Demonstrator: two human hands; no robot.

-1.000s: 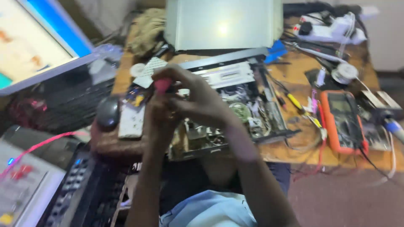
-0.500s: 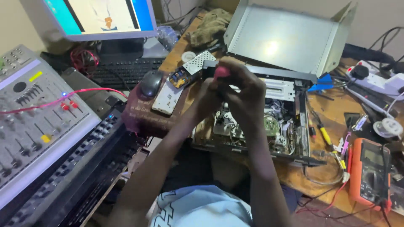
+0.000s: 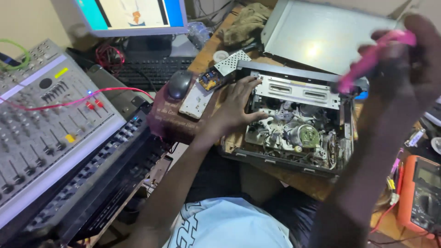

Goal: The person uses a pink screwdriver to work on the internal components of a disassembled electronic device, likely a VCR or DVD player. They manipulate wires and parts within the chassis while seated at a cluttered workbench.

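Near the middle, the left hand (image 3: pixel 234 108) lies flat, fingers spread, on the left edge of the opened tape deck (image 3: pixel 294 126) on the desk (image 3: pixel 294 179). Farther right, the raised right hand (image 3: pixel 404 69) grips a pink tool (image 3: pixel 367 59), slanting down-left toward the deck.

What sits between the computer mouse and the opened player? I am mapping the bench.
In the head view, a white remote and a small circuit board lie between the mouse and the opened player.
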